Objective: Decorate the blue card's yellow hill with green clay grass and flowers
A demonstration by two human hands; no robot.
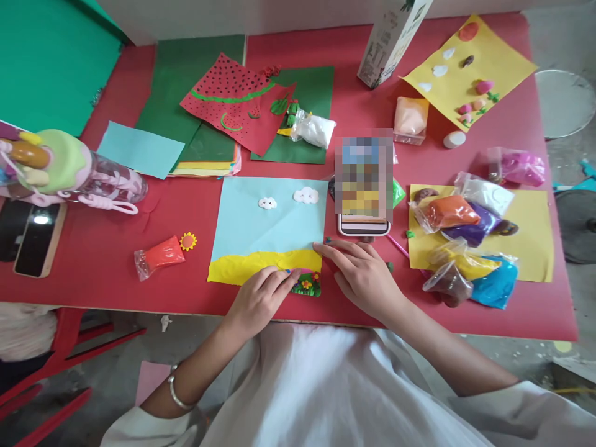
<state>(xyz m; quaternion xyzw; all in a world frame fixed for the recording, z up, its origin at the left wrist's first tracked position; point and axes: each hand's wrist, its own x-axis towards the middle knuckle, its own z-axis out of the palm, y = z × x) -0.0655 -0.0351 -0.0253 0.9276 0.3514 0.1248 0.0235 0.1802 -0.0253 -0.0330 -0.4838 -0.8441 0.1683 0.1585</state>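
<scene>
The blue sheet (261, 230) is lying on the worktop (112, 261), apparently part-done; clouds (306, 195), yellow band (233, 268) and flowers (306, 285) are showing, much blue being bare; the left hand (258, 298) is bending over the flowers, grip unclear; the right hand (365, 276) is resting open at the sheet's edge; clay packets (451, 212) are lying rightward, a red chair (69, 332) standing leftward.

Screen of the central phone (364, 180): pixelated, content unreadable. Left hand (261, 297) covers part of the green flowered patch (307, 287); whether it grips anything, cannot tell. Bottle (63, 158) cut off by left edge, carton (392, 42) by top; carton print too small.
</scene>
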